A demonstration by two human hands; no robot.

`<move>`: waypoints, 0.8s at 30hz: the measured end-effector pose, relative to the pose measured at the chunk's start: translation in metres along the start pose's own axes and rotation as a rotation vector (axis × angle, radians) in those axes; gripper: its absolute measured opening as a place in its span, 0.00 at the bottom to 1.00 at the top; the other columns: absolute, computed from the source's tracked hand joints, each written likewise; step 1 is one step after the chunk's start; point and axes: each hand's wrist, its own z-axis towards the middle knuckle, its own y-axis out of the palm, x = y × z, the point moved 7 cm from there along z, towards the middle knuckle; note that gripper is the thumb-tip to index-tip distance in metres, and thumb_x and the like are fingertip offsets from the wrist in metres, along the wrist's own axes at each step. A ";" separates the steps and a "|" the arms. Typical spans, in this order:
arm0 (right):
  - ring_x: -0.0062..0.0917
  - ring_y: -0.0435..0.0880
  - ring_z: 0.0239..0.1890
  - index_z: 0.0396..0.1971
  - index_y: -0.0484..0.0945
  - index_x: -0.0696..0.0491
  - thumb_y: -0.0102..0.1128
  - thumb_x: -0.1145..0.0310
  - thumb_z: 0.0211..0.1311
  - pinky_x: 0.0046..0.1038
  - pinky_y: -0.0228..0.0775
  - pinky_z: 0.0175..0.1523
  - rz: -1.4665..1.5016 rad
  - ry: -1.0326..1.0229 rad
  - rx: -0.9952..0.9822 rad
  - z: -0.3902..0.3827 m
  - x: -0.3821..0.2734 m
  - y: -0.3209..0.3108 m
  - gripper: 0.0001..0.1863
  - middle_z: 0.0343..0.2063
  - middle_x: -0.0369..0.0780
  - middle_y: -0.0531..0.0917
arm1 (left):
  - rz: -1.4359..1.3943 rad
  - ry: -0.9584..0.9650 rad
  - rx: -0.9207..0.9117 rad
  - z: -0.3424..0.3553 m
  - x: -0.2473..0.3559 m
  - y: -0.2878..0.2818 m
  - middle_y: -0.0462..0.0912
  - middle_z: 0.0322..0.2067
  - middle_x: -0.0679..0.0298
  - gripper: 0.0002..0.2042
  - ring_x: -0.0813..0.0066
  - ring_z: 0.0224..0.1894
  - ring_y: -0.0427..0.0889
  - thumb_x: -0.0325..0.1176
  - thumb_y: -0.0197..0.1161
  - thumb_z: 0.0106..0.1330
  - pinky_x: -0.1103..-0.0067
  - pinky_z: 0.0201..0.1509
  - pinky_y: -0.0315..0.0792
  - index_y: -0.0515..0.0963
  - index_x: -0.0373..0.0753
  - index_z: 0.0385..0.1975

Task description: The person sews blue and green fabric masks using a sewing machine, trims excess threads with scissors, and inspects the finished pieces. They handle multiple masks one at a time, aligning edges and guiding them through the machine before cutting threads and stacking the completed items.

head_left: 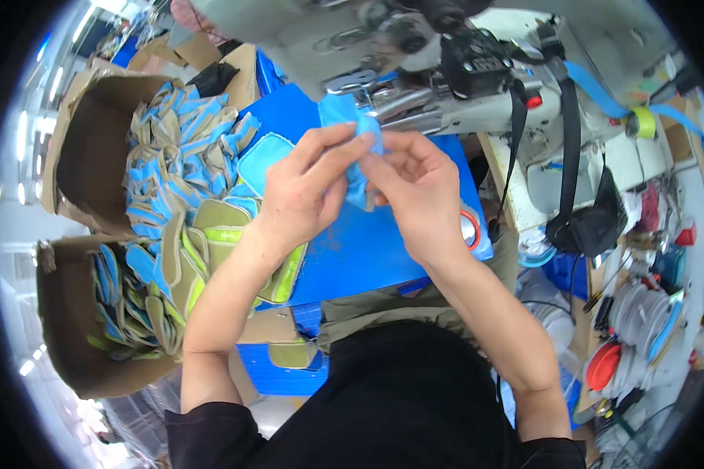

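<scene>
Both hands grip a light blue fabric piece (338, 111) with a tan edge, just in front of the sewing machine's metal arm (407, 105). My left hand (309, 180) has its fingers bent over the piece, pinching it from the left. My right hand (414, 191) holds it from the right, thumb pressed on it and fingers curled behind, partly hidden. Just left of my hands, a light blue padded piece (262, 156) lies on the blue work surface (352, 250). Red-handled scissors (471, 230) lie beside my right wrist, partly covered.
Two cardboard boxes (62, 293) at the left hold many blue-and-tan and olive fabric pieces (180, 156). Olive pads (281, 285) overlap the surface's left side. The machine head (477, 62) overhangs at top, with hanging black straps (567, 156). Spools (641, 313) crowd the right.
</scene>
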 end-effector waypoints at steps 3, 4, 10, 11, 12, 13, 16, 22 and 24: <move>0.13 0.82 0.27 0.46 0.82 0.61 0.70 0.74 0.68 0.18 0.72 0.30 0.022 0.031 -0.012 0.001 0.000 0.001 0.11 0.29 0.36 0.86 | -0.015 -0.036 0.002 -0.003 0.000 0.000 0.82 0.52 0.54 0.29 0.57 0.40 0.88 0.14 0.63 0.54 0.70 0.38 0.84 0.83 0.43 0.57; 0.13 0.82 0.27 0.46 0.82 0.61 0.70 0.73 0.68 0.18 0.72 0.30 0.029 0.043 -0.007 0.000 0.000 0.001 0.11 0.29 0.36 0.86 | -0.021 -0.044 0.004 -0.003 0.000 0.000 0.82 0.52 0.54 0.28 0.57 0.40 0.88 0.14 0.63 0.54 0.70 0.38 0.84 0.83 0.43 0.57; 0.15 0.82 0.26 0.47 0.82 0.62 0.70 0.74 0.68 0.19 0.74 0.30 0.098 0.083 -0.006 -0.001 0.003 0.003 0.11 0.29 0.38 0.87 | -0.030 -0.101 -0.020 -0.002 0.001 -0.003 0.84 0.52 0.54 0.28 0.56 0.44 0.88 0.12 0.63 0.52 0.70 0.42 0.85 0.84 0.42 0.56; 0.15 0.82 0.26 0.47 0.82 0.62 0.70 0.74 0.68 0.19 0.74 0.30 0.096 0.083 -0.007 -0.001 0.003 0.004 0.12 0.29 0.37 0.87 | -0.034 -0.097 -0.017 -0.002 0.000 -0.003 0.84 0.53 0.54 0.29 0.56 0.45 0.88 0.12 0.63 0.52 0.70 0.42 0.85 0.84 0.42 0.56; 0.15 0.82 0.26 0.47 0.82 0.62 0.70 0.73 0.68 0.19 0.74 0.30 0.096 0.084 -0.007 -0.002 0.002 0.004 0.12 0.29 0.37 0.87 | -0.040 -0.093 -0.015 -0.003 -0.001 -0.002 0.84 0.53 0.54 0.29 0.56 0.45 0.88 0.12 0.63 0.52 0.70 0.42 0.85 0.84 0.42 0.56; 0.15 0.82 0.26 0.48 0.82 0.62 0.70 0.73 0.68 0.19 0.74 0.30 0.095 0.084 -0.006 -0.002 0.002 0.005 0.12 0.29 0.37 0.87 | -0.043 -0.087 -0.011 -0.003 -0.001 -0.002 0.84 0.53 0.54 0.29 0.56 0.45 0.88 0.12 0.63 0.53 0.70 0.42 0.85 0.84 0.42 0.56; 0.15 0.82 0.26 0.48 0.82 0.63 0.70 0.72 0.69 0.19 0.75 0.30 0.113 0.079 0.006 -0.001 0.002 0.005 0.13 0.30 0.37 0.87 | -0.051 -0.082 -0.007 -0.003 -0.003 -0.002 0.84 0.53 0.54 0.29 0.55 0.44 0.88 0.13 0.63 0.53 0.70 0.41 0.85 0.83 0.43 0.57; 0.15 0.81 0.26 0.47 0.83 0.62 0.71 0.71 0.68 0.19 0.74 0.30 0.116 0.076 0.020 0.004 0.001 0.007 0.13 0.30 0.37 0.86 | -0.042 -0.092 0.007 -0.001 -0.004 -0.002 0.84 0.53 0.53 0.27 0.55 0.43 0.88 0.13 0.63 0.56 0.70 0.40 0.85 0.83 0.43 0.57; 0.14 0.81 0.26 0.46 0.83 0.62 0.72 0.70 0.68 0.18 0.73 0.29 0.107 0.069 0.023 0.004 0.002 0.006 0.13 0.30 0.36 0.86 | -0.041 -0.099 0.006 0.001 -0.005 -0.002 0.84 0.53 0.53 0.27 0.55 0.42 0.88 0.13 0.63 0.56 0.70 0.40 0.85 0.83 0.43 0.57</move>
